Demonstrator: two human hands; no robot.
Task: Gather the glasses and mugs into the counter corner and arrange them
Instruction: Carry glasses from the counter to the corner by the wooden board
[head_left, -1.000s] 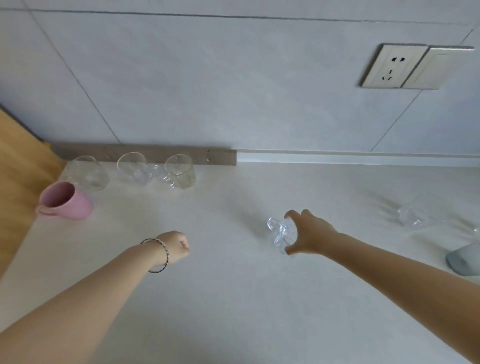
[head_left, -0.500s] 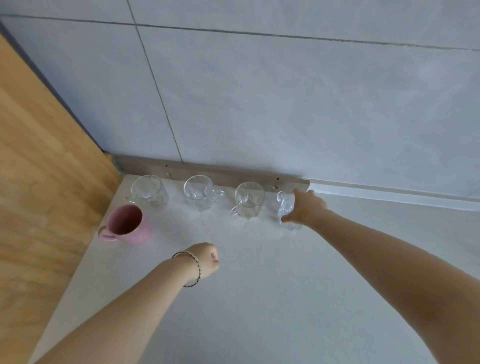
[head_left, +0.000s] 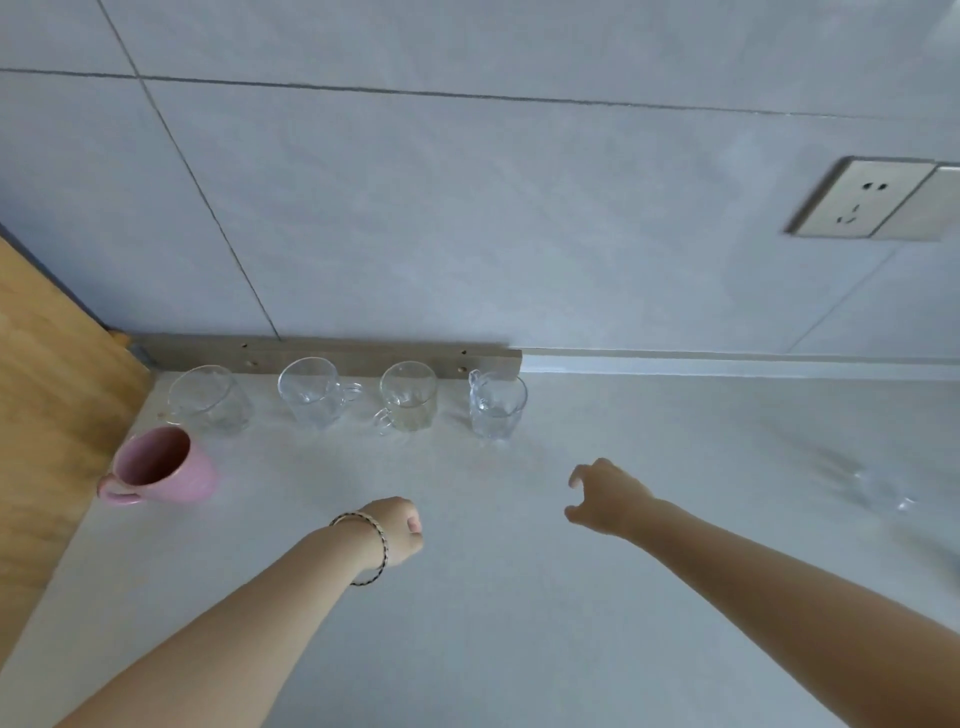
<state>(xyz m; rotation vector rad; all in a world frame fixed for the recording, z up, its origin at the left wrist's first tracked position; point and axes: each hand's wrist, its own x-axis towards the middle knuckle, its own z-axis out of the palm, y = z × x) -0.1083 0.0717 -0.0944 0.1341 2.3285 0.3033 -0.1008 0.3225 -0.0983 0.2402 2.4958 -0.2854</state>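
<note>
Several clear glass mugs stand upright in a row along the back wall. The rightmost glass mug (head_left: 496, 408) is the end of that row, beside a second (head_left: 408, 397), a third (head_left: 314, 395) and the leftmost (head_left: 208, 397). A pink mug (head_left: 158, 467) stands in front of the leftmost one, near the wooden panel. My right hand (head_left: 605, 499) hovers open and empty in front of and to the right of the rightmost mug, apart from it. My left hand (head_left: 397, 530), with a bracelet on the wrist, is a closed fist above the counter and holds nothing. Another clear glass (head_left: 888, 491) lies blurred at the far right.
The pale counter (head_left: 519, 623) meets a wooden side panel (head_left: 47, 395) on the left and a grey tiled wall at the back. A brown strip (head_left: 332, 356) runs along the wall base. A wall socket (head_left: 862, 200) sits at the upper right.
My right hand carried a glass mug to the right end of the row, let it go and drew back towards me. The left fist stayed roughly in place.
</note>
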